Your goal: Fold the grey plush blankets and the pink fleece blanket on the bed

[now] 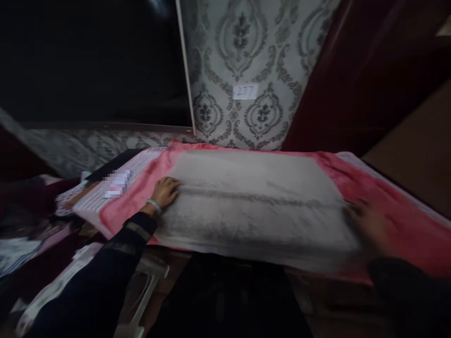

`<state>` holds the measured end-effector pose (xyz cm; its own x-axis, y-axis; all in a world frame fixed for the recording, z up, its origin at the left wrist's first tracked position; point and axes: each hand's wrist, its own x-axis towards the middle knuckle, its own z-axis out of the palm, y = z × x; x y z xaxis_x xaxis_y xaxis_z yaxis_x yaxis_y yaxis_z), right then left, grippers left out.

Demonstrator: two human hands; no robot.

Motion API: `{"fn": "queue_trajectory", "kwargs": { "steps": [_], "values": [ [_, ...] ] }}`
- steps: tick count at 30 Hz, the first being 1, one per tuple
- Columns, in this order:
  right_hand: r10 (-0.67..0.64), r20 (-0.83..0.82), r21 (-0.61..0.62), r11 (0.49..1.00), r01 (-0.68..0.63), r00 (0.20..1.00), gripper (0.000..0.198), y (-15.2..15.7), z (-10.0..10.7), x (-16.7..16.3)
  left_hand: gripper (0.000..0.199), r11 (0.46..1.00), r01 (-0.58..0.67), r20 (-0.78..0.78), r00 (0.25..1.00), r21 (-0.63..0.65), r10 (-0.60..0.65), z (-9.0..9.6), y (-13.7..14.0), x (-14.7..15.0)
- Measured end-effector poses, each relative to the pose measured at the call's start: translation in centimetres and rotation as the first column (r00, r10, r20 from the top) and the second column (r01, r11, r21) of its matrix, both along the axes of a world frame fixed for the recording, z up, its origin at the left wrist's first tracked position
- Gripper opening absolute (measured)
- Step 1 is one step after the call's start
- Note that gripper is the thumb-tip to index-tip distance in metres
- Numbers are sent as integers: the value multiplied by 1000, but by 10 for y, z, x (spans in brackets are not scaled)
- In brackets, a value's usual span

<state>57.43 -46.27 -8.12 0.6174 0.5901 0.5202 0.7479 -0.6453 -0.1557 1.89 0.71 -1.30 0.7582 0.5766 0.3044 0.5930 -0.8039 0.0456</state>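
Note:
A grey cloth (246, 220) with a soft, plush look lies spread on a red-pink blanket (398, 216), and a dark crease runs across its width. At the cloth's left edge, my left hand (165, 191) rests palm down with its fingers stretched over the fabric. My right hand (369, 223) is at the opposite edge, near the right end of the crease. Motion smears its fingers, so whether they grip the cloth cannot be made out.
Striped fabric (137, 162) shows under the blanket, with a small blurred packet (118, 184) on it. A dark television screen (95, 65) hangs above left. Clothes (21, 253) are heaped at left, near a white stool (146, 291). A dark red panel (338, 84) stands right.

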Motion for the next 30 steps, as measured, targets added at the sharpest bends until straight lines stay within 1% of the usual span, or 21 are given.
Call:
{"fn": "queue_trajectory", "kwargs": {
  "steps": [2, 4, 7, 10, 13, 17, 20, 22, 26, 30],
  "values": [
    [94, 20, 23, 995, -95, 995, 47, 13, 10, -17, 41, 999, 18, -45, 999, 35, -16, -2, 0, 7],
    [201, 47, 30, 979, -203, 978, 40, 24, 16, -30, 40, 997, 29, -74, 997, 70, -24, -3, 1, 13],
    [290, 64, 5, 957, -291, 955, 35, 34, 18, -39, 41, 991, 40, -108, 994, 124, -27, -3, 4, 17],
    [285, 55, -27, 958, -284, 957, 34, 39, 17, -40, 43, 985, 53, -106, 994, 164, -36, -5, 8, 19],
    [264, 33, -47, 964, -263, 964, 34, 43, 16, -39, 43, 979, 76, -69, 996, 191, -63, -8, 14, 20],
    [275, 18, -64, 960, -274, 961, 31, 51, 17, -40, 47, 973, 78, -27, 997, 217, -74, -13, 19, 22],
    [273, 1, -87, 958, -272, 962, 26, 55, 19, -44, 51, 974, 46, -13, 999, 222, -44, -15, 18, 23],
    [259, -8, -96, 961, -258, 966, 27, 57, 20, -46, 52, 974, 17, -7, 1000, 225, -16, -15, 16, 23],
    [193, 9, -56, 980, -192, 981, 30, 59, 20, -49, 51, 973, -49, -1, 999, 226, 50, -14, 12, 24],
    [218, -50, -80, 972, -222, 975, 27, 56, 16, -46, 54, 977, -93, -53, 993, 189, 105, -14, 11, 25]
  ]
}}
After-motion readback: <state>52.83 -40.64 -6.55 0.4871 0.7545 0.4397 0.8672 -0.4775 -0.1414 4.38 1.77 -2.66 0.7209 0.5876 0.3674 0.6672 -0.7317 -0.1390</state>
